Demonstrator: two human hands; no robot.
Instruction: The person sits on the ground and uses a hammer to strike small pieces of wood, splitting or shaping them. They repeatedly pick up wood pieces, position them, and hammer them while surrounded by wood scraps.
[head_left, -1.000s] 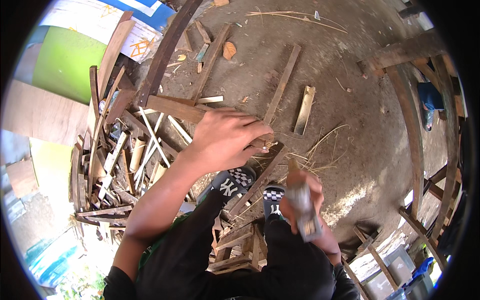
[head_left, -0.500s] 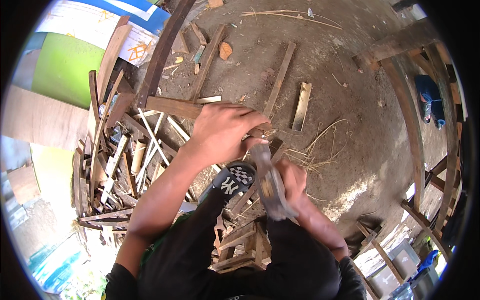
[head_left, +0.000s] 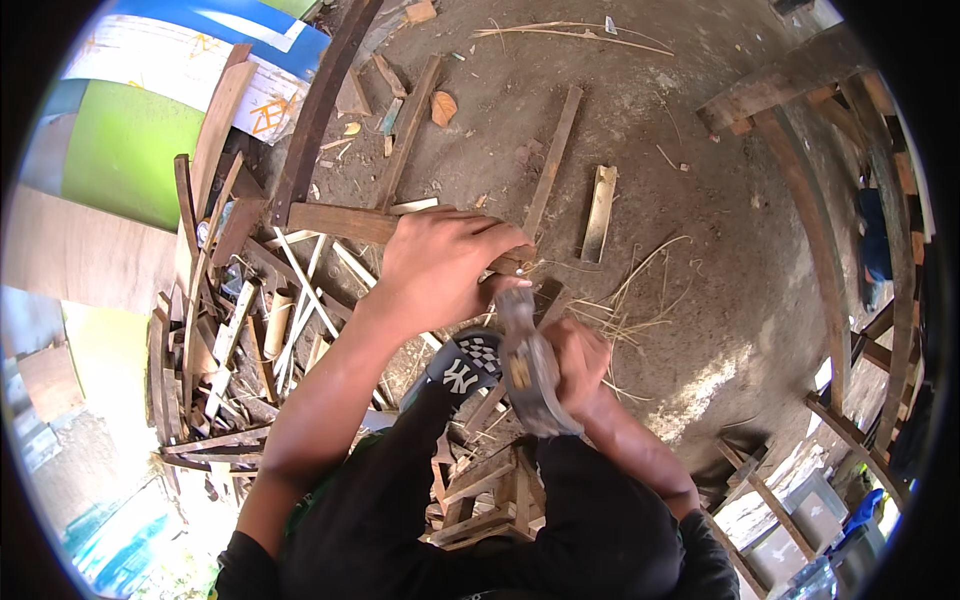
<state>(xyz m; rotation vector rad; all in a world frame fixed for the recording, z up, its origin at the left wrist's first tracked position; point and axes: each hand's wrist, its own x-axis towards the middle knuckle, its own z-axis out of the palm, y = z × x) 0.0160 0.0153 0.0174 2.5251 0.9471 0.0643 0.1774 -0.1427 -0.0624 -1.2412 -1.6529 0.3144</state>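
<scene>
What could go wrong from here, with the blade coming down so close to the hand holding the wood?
The left hand grips the wooden piece right where the chopping blade in the right hand meets it, so a slip could catch the fingers. The checkered shoe sits just beneath the blade's path. Loose wood scraps piled on the left could shift and unsettle the piece.

Brown wooden slat [head_left: 352,222], black-and-white checkered shoe [head_left: 468,364], green and blue board [head_left: 150,120], grey-brown dirt floor [head_left: 700,250]

Left hand [head_left: 440,270] extended forward, palm down, fingers [head_left: 500,245] curled in grip. Right hand [head_left: 575,362] drawn close to body, seemingly fisted; motion blur obscures fingers.
</scene>
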